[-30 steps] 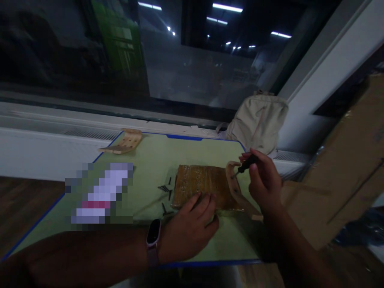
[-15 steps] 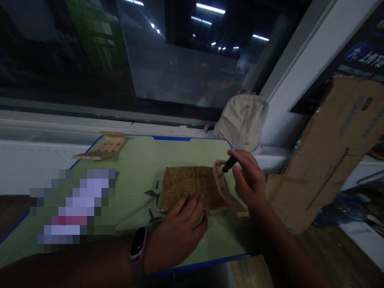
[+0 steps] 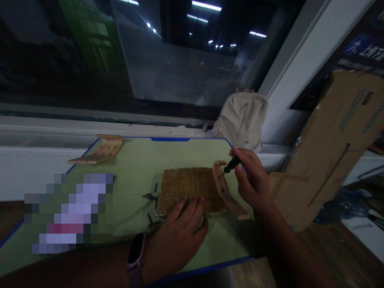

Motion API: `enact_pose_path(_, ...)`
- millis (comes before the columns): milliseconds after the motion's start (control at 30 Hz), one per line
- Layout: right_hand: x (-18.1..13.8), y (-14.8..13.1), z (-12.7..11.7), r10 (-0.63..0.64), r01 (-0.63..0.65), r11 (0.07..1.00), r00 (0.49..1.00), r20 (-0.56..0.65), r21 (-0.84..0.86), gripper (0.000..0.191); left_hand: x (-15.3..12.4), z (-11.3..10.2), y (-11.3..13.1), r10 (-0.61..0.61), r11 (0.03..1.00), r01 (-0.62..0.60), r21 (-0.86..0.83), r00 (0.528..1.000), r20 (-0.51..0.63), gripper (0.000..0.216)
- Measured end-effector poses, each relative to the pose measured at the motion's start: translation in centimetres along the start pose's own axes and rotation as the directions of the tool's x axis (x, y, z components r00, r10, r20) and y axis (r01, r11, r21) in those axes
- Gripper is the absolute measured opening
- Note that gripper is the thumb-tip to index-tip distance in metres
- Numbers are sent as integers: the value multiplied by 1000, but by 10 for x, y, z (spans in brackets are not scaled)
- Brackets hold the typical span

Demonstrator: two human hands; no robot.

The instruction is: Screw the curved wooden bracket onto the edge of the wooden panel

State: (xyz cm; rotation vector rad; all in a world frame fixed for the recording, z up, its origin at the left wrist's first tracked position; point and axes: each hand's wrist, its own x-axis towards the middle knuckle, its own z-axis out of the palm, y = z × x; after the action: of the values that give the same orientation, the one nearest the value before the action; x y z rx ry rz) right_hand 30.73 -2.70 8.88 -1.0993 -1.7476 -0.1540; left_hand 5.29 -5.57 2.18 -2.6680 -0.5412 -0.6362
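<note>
Nearest my camera, my left hand [image 3: 177, 236], with a dark-faced wristband [image 3: 136, 250] behind it, lies palm down with its fingertips on the taped brown board [image 3: 192, 186], pressing but clasping nothing. Loose dark screws [image 3: 149, 196] lie just left of that board, on the green surface [image 3: 141, 160]. My right hand [image 3: 252, 176] is closed round a black-handled screwdriver [image 3: 232, 164], its tip at a hole in the curved wooden piece [image 3: 230, 201] along the board's right edge. I take this to be the driving step; in this dim light I can't tell whether a screw head sits under the tip. The next move, I judge, calls for keeping the shaft in line with the hole and turning under steady pressure, my left hand bracing the board. Farther off, a second curved piece [image 3: 103, 151] sits at the surface's far-left edge, and a pale backpack [image 3: 241, 118] stands by the window [image 3: 144, 72].
</note>
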Motion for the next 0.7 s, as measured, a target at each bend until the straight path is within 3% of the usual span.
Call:
enact_pose_path(100,-3,5,7,75,-73,989,997,-15,131,42,-1,0,0,-2,1000,2,2,1000,6,42)
enact_pose_path(200,-5,13,8,197,-178,973,971,-132,146,30,-1,1,0,-4,1000,4,-2,1000,-4,41)
enact_pose_path(300,-2,17,4,146,-149,989,967,-207,2,20,0,1,-1,5,1000,-5,-11,1000,-3,38)
enact_pose_path(367,0,15,2,65,-74,996,982,-178,-50,22,1,0,-1,9,1000,-9,-17,1000,2,36)
enact_pose_path(500,-1,9,4,-20,24,996,998,-51,82,46,1,0,-1,1,1000,-1,-5,1000,2,36)
enact_pose_path(600,-4,10,8,7,-8,986,1000,6,164,48,1,-1,-1,11,1000,-11,11,1000,1,37)
enact_pose_path(700,-5,14,7,70,-60,993,993,-95,100,40,1,-2,-2,14,1000,-15,19,1000,17,36)
